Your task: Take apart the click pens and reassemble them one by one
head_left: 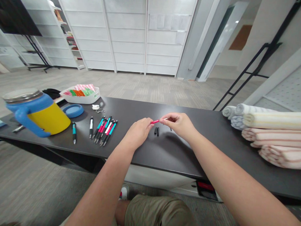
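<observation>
My left hand (139, 130) pinches a red pen barrel (154, 121) above the dark table. My right hand (177, 124) is closed at the barrel's other end, with a thin whitish pen refill (166, 118) between its fingertips. Just under the hands lie two short black pen grips (156, 131), and a small dark piece (171, 129) shows beneath my right fingers. To the left is a bunch of assembled pens (105, 130) in teal, red and white with black grips. A white pen (91, 127) and a teal pen (74, 132) lie apart from it.
A blue and yellow mug (50, 117) with a metal top stands at the left, beside a blue lid (73, 110). Behind are a white basket (91, 97) of colourful packets and a small white item (95, 107). Rolled striped cloths (278, 134) are stacked at the right on the table (144, 155).
</observation>
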Tool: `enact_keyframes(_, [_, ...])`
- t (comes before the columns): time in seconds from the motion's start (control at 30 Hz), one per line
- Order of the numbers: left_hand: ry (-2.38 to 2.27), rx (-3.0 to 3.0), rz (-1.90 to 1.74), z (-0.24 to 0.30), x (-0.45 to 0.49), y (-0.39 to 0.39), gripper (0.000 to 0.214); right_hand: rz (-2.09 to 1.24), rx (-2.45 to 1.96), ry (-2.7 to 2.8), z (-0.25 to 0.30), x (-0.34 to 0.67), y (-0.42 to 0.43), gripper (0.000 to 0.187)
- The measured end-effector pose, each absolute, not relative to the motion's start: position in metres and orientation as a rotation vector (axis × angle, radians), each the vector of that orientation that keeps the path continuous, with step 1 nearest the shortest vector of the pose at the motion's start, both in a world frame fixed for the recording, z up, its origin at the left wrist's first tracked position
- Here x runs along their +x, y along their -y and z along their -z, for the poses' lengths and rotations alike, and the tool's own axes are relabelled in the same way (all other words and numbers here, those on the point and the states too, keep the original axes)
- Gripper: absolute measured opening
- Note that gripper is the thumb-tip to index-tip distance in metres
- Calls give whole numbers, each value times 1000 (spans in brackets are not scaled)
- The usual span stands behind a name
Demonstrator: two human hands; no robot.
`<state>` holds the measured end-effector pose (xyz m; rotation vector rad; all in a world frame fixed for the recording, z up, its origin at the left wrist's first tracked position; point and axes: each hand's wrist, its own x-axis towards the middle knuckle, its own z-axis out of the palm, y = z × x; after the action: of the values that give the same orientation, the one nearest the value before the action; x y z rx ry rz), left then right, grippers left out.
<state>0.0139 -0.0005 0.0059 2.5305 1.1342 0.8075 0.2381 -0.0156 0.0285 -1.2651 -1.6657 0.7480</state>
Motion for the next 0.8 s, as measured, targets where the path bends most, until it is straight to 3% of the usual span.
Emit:
enact_keyframes(0.3, [-1211, 2474, -759, -12, 13, 4, 24, -694, -1416, 1785, -39, 260, 8, 52])
enact_keyframes(0.47, [-1272, 2399, -793, -9, 12, 2, 25, -624, -1783, 2106, -44, 291, 4, 31])
enact_keyframes(0.8, [-1332, 2401, -772, -9, 12, 2, 22, -638, -1867, 2207, -38, 289, 3, 24])
